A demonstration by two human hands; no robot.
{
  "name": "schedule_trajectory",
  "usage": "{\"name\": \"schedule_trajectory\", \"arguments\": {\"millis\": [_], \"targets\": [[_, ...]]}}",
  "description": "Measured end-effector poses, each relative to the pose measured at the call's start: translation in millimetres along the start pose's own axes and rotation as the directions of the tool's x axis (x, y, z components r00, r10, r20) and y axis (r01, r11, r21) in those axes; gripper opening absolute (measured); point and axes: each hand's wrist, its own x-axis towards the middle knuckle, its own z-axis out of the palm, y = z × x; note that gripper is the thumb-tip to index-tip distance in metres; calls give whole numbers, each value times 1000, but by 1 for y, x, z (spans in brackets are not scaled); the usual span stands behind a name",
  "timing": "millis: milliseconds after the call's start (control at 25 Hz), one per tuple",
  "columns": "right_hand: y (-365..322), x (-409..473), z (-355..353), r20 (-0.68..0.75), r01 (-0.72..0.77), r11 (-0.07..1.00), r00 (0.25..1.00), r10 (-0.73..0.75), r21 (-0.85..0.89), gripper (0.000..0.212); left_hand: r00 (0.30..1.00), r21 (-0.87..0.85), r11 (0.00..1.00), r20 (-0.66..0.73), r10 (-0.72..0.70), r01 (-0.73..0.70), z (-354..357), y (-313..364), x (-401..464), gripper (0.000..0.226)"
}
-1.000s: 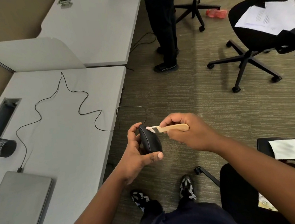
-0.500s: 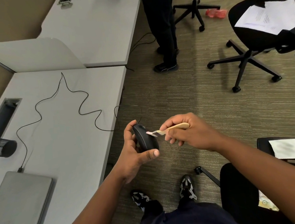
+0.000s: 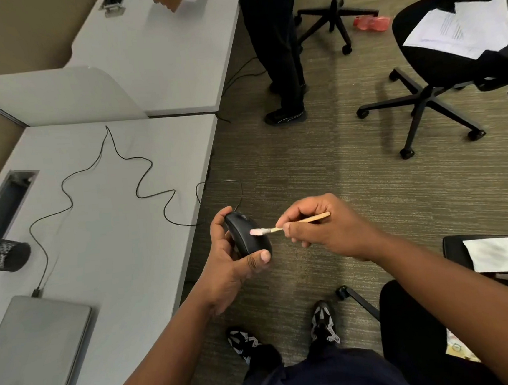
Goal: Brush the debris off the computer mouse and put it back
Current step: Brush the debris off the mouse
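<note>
My left hand (image 3: 231, 265) grips the black mouse (image 3: 248, 235) beside the table (image 3: 121, 234); my right hand (image 3: 326, 226) pinches the brush (image 3: 280, 228), bristles touching it.

Looks like an office — grey desks (image 3: 123, 259) split by a low divider panel (image 3: 54, 96), a closed laptop (image 3: 31, 359) at near left, 2 black swivel chairs (image 3: 428, 91) on grey-green carpet (image 3: 320, 162) — papers (image 3: 462, 26) lying on the far right one.
</note>
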Motion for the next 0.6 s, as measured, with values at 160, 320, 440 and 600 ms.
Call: {"name": "schedule_trajectory", "arguments": {"millis": [160, 320, 440, 600], "targets": [[1, -1, -7, 34, -71, 990, 997, 75, -120, 11, 1000, -137, 991, 3, 6, -5, 2, 1, 0, 86], [-2, -2, -12, -35, -28, 998, 999, 27, -52, 12, 999, -257, 966, -8, -32, 29, 4, 4, 0, 63], [-2, -1, -8, -27, -2, 999, 1000, 4, 45, 13, 997, -295, 954, -21, -70, 61, 8, 5, 1, 53], [1, -1, -7, 35, -65, 998, 997, 64, 2, 15, 995, -324, 944, -54, -79, 58, 9, 6, -1, 44]]}}
